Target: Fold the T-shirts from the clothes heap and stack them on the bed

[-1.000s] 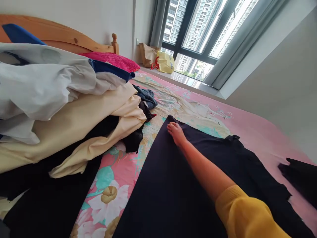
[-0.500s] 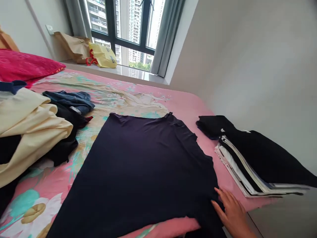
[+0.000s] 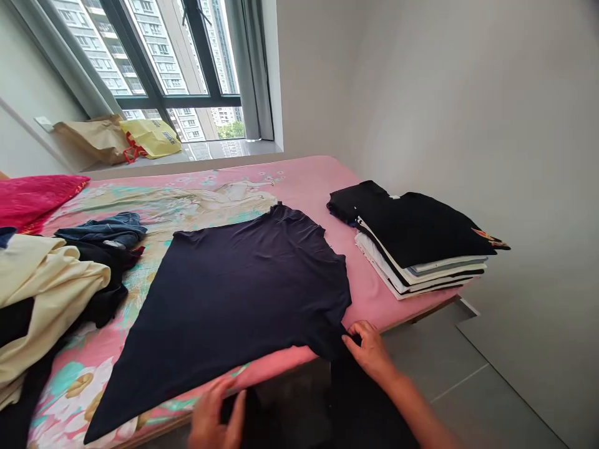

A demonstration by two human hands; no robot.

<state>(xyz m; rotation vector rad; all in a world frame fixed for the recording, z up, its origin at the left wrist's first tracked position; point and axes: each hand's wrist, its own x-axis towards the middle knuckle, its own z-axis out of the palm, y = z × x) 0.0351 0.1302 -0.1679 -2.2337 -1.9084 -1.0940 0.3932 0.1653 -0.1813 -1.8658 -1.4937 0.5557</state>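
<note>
A dark navy top [image 3: 243, 293] lies spread flat across the bed, one side reaching the front edge. Thumb and fingers of my right hand [image 3: 372, 352] pinch its near right corner, where dark cloth hangs over the edge. My left hand [image 3: 218, 415], slightly blurred, is low in front of the bed edge, just below the hem side of the top. Its thumb and fingers are apart, with no cloth between them.
On the right of the bed [image 3: 309, 178] sits a stack of folded clothes [image 3: 421, 231], black on top. Loose garments [image 3: 51, 274], cream, black and denim, are heaped at the left. Behind are a red cushion [image 3: 37, 196] and bags [image 3: 152, 137] on the windowsill.
The view has shifted to the right and back. My left hand has come into view at the bottom. My right hand has closed on the top's near corner.
</note>
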